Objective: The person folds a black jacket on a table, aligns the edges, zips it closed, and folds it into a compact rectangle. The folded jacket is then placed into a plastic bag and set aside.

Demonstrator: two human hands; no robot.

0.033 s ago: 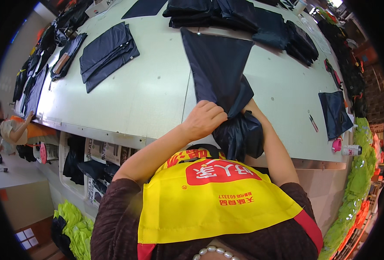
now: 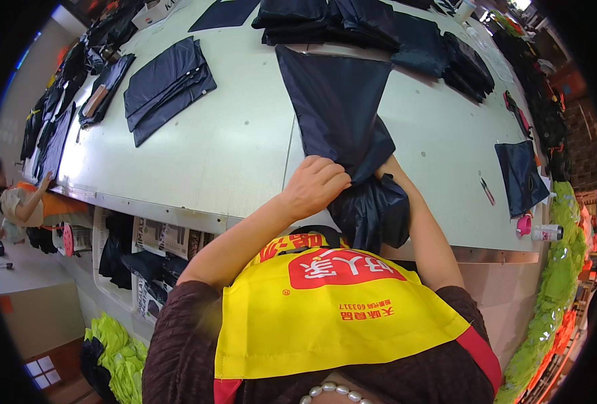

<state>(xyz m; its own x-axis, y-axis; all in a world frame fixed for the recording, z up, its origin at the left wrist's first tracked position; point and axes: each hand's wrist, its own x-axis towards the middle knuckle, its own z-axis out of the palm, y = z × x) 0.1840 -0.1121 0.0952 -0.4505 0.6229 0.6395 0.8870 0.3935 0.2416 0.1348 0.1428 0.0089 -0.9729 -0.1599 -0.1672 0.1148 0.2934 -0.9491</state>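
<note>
A dark navy, thin fabric piece [image 2: 335,101] lies across the near edge of the white table [image 2: 244,161]. Its far end is spread flat and wide, while the near end bunches up and hangs over the edge against my yellow apron [image 2: 339,323]. My left hand [image 2: 317,183] is closed on the fabric's left side, fingers curled down into it. On the other side my right hand [image 2: 394,168] is mostly hidden behind the folds; only its back and wrist show, so its fingers cannot be seen.
Folded dark fabric stacks [image 2: 423,44] line the far side; another folded pile [image 2: 170,87] lies left. To the right are small snips [image 2: 487,192], a dark folded piece [image 2: 519,176], a pink roll [image 2: 524,224] and a bottle [image 2: 547,233]. Another person [image 2: 22,198] works at the far left.
The fabric's far left corner and my left hand have shifted very slightly to the left. My right hand stays where it was.
</note>
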